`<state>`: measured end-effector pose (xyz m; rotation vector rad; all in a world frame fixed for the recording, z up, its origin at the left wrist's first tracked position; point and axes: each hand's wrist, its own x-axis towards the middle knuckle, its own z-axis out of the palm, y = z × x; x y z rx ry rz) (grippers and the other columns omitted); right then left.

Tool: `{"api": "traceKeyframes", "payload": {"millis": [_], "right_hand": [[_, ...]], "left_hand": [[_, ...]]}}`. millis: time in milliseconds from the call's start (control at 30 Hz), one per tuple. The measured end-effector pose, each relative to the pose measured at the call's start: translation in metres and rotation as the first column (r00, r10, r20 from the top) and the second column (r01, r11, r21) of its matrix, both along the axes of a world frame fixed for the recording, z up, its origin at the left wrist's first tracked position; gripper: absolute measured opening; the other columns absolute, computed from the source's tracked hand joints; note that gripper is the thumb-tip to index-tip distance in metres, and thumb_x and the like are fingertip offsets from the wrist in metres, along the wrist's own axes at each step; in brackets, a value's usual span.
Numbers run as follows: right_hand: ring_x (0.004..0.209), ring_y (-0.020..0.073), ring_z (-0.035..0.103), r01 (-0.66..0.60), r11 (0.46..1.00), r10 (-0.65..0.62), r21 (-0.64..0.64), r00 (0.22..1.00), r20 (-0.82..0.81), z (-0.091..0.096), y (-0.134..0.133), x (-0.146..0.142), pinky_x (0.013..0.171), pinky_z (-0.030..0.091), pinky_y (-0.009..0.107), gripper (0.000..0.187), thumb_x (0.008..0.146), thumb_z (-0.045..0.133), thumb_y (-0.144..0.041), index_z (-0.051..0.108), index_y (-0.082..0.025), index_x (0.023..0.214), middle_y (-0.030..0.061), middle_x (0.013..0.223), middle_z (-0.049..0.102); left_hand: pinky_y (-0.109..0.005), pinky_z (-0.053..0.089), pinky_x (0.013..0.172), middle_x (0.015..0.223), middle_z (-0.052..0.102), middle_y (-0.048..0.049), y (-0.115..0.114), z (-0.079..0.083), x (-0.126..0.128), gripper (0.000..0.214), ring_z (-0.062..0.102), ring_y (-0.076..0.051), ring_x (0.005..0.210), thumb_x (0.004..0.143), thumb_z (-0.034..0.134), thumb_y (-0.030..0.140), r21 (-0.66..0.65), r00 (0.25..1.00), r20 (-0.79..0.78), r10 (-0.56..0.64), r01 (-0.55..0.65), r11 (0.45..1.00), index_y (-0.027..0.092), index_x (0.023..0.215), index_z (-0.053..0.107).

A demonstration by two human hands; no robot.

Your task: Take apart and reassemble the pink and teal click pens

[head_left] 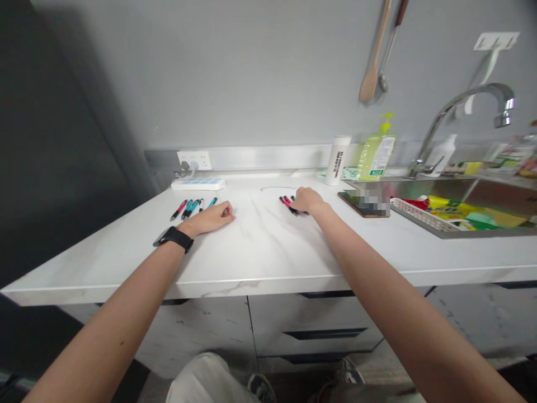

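Covering part of a cluster of pens (286, 204) on the far half of the white countertop (251, 252), the right hand (308, 200) is being held low. Its fingers are being hidden by the back of the hand; whether a pen is being clamped by them cannot be told. At its left edge, red-and-black barrels are being left exposed. To the left, the fingers of the left hand (212, 218) are being kept curled together in a loose fist, with no object being shown in them. Just beyond it, a row of pens (188, 209) in red, teal and white is being spread, the rightmost teal one being partly screened by the hand. A black-banded watch (175, 239) is being worn on the left wrist. Farther right, a dark flat device (363, 204) is being supported by the countertop, near the sink (499, 228). At the far edge, a white cylinder (338, 160) is being flanked on its right by a yellow-green pump bottle (376, 151).
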<state>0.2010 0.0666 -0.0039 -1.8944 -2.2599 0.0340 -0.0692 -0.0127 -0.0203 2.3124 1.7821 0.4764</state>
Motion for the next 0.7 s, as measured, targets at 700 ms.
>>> {"api": "traceKeyframes", "payload": {"millis": [700], "right_hand": [[0.099,0.0288,0.062,0.148,0.988,-0.135,0.054,0.973,-0.188,-0.001,0.018,0.026,0.078,0.048,0.028,0.039,0.076,0.054,-0.028,0.062,-0.004,0.106,0.0236,0.106,0.063]], "left_hand": [[-0.027,0.037,0.064,0.074,0.056,-0.0015,0.003,-0.004,-0.001,0.024,0.052,-0.017,0.068,0.075,0.043,0.043,0.023,1.0,-0.014,0.001,-0.001,1.0,0.02,0.081,0.048]]}}
